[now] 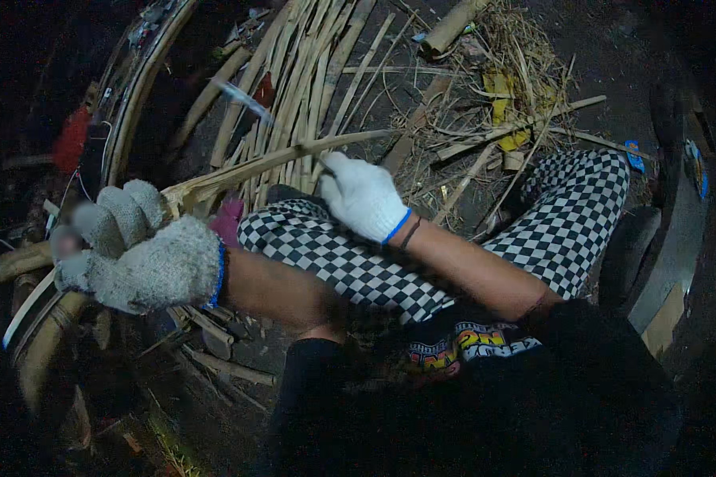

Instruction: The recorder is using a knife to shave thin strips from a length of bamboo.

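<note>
We have a long, pale bamboo strip point(247, 168) slanting across in front of us, above the near knee of the checkered trousers point(342, 250) and over the lower part of the bundle of split strips point(298, 103). Its wide, torn-looking end runs in behind the curled fingers of our left hand point(131, 246); those fingers are bent close together and seem clamped on it, though the palm side is hidden. Our right hand point(362, 197) is near the strip's middle, index finger reaching up to its lower edge and the others folded inward; whether the fingertips pinch it or only brush it, we cannot tell. We judge the strip light for its length, stiff near the broad end and springier toward the thin far tip, so it probably bows and whips if we hold it by one end alone. The split edges look likely to be sharp and splintery, which the knit gloves point(163, 266) should blunt, though smooth bamboo may slide against the yarn. The best hold, we think, is a full fist on the thick end, just clear of the frayed fibres, with a light pinch at mid-length to steady it.
</note>
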Available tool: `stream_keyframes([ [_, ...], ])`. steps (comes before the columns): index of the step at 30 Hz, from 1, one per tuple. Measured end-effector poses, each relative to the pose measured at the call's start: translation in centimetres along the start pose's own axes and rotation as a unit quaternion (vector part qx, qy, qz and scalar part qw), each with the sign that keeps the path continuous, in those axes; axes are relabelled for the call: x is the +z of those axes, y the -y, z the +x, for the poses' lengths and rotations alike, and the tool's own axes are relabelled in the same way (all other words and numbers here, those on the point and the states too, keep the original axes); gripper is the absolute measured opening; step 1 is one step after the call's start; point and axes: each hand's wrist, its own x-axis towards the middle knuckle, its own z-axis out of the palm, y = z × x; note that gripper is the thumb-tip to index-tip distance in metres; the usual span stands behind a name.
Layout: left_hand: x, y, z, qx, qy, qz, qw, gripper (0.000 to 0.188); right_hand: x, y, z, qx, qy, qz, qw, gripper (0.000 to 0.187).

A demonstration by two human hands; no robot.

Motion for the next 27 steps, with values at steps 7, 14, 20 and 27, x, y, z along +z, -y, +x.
stream_keyframes([
  [7,-0.7,0.0,0.7,0.011,-0.083,0.083,0.993,0.015,0.1,0.7,-0.2,-0.037,0.012,0.016,0.999,0.022],
  [14,-1.3,-0.1,0.3,0.043,-0.106,0.126,0.985,0.013,0.4,-3.9,1.6,0.068,0.03,-0.047,0.996,0.024],
  [20,-1.8,0.2,1.2,0.035,-0.22,0.169,0.96,0.015,2.0,-2.9,1.4,-0.06,0.004,-0.08,0.995,0.022],
  [27,-2.3,0.0,0.0,0.066,-0.175,0.133,0.973,0.017,0.8,-7.5,2.6,0.15,0.047,-0.11,0.981,0.022],
])
